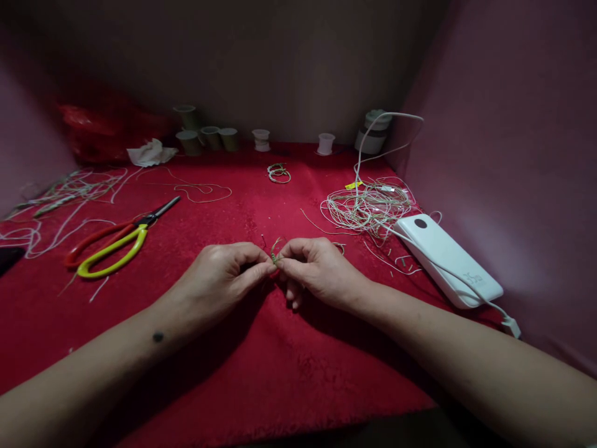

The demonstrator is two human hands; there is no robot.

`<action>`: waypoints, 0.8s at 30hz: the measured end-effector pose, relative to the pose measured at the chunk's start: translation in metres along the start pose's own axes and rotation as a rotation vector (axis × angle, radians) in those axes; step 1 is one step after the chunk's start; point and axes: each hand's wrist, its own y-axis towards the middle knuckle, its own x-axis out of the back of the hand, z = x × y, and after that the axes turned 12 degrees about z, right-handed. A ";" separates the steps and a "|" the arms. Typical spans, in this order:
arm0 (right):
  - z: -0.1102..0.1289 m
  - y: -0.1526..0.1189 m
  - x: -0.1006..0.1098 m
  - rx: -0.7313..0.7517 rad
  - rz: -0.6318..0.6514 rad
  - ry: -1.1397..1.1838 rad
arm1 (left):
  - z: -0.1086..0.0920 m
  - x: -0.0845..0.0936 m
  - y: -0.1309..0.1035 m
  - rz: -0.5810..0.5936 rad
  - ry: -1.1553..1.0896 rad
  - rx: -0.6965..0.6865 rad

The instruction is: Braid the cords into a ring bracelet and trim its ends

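Note:
Over the middle of the red cloth, my left hand (228,274) pinches a small green braided cord (274,257) between thumb and forefinger. My right hand (317,270) pinches the same cord from the other side, and the fingertips of both hands nearly touch. Short loose ends of the cord stick up between them. Beyond the hands lies a small looped cord bracelet (278,173). Scissors with red and yellow handles (114,249) rest left of my left hand, their blades pointing away to the right.
Tangled cords (364,205) lie at right beside a white power bank (450,261) with a white cable. More cords (69,199) spread at left. Spools (228,139), a jar (372,132), crumpled tissue (152,153) and a red plastic bag (102,134) stand along the back.

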 end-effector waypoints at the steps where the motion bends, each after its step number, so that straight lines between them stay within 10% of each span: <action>1: 0.000 0.000 0.000 0.010 0.000 -0.007 | 0.000 0.000 0.000 0.001 0.008 -0.003; 10: 0.003 -0.002 0.003 0.069 -0.053 0.195 | -0.001 0.007 -0.001 -0.137 -0.263 0.023; 18: 0.001 0.000 0.008 0.215 -0.141 0.313 | 0.002 0.007 0.001 0.128 -0.565 0.183; 24: 0.002 0.001 0.007 0.241 -0.153 0.362 | -0.003 0.007 0.003 0.115 -0.503 0.201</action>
